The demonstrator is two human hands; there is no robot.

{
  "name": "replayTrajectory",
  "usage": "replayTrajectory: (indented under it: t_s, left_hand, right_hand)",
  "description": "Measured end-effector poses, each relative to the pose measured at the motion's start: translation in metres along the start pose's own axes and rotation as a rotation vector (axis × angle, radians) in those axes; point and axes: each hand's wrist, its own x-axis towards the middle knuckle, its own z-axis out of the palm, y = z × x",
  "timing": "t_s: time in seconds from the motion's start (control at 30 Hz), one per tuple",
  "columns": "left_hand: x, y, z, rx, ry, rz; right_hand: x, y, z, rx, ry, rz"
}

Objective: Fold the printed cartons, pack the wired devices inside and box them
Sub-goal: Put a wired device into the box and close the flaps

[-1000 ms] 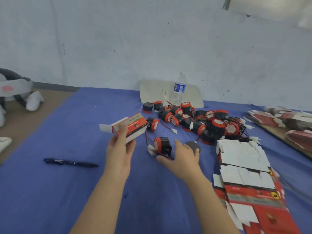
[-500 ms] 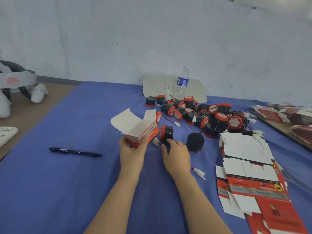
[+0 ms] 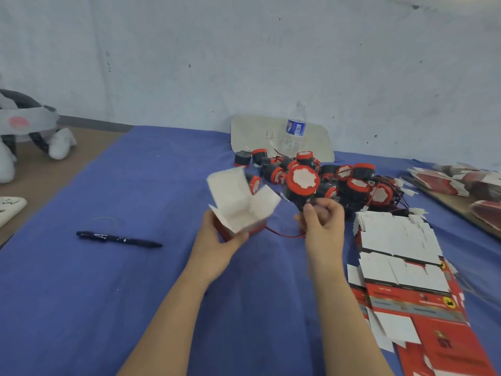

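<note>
My left hand (image 3: 217,241) holds a small red carton (image 3: 238,206) upright, its white flaps spread open at the top. Just to its right, my right hand (image 3: 321,219) grips a round black and red wired device (image 3: 302,184), lifted off the cloth with its white face towards me. The device's red wire (image 3: 284,234) hangs down and trails along the cloth between my hands. A pile of several more such devices (image 3: 357,183) lies behind. A fanned row of flat printed cartons (image 3: 401,256) lies to the right.
A blue cloth (image 3: 108,294) covers the table. A dark pen (image 3: 119,238) lies to the left. A water bottle (image 3: 294,131) stands by the wall in front of a pale board (image 3: 249,131). More flat cartons (image 3: 455,180) sit at the far right edge.
My right hand has raised the device off the cloth, up beside the carton. My left hand has turned the carton so its open top faces up.
</note>
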Motion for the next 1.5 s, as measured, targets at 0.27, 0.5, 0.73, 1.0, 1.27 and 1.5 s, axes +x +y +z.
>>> replayTrajectory:
  t_s: [0.27, 0.5, 0.73, 1.0, 1.27, 1.5]
  left_hand:
    - [-0.006, 0.004, -0.014, 0.297, -0.314, -0.029]
    - [-0.006, 0.003, -0.016, 0.266, -0.385, -0.064]
    - [-0.008, 0.008, -0.013, 0.290, -0.419, -0.036]
    - [-0.010, 0.015, -0.010, 0.319, -0.407, -0.047]
    - [-0.009, 0.013, 0.002, 0.112, -0.187, -0.220]
    - [-0.011, 0.005, 0.017, 0.241, -0.029, -0.135]
  right_hand:
    - [-0.008, -0.011, 0.001, -0.447, -0.568, -0.122]
    - [-0.010, 0.002, 0.007, -0.998, -0.596, -0.207]
    - [-0.015, -0.001, 0.014, -1.088, -0.521, -0.203]
    - [-0.028, 0.000, 0.026, -1.132, -0.472, -0.134]
    - [-0.037, 0.001, 0.037, -1.232, -0.485, -0.221]
    - [-0.020, -0.018, 0.014, -1.133, -0.362, -0.201]
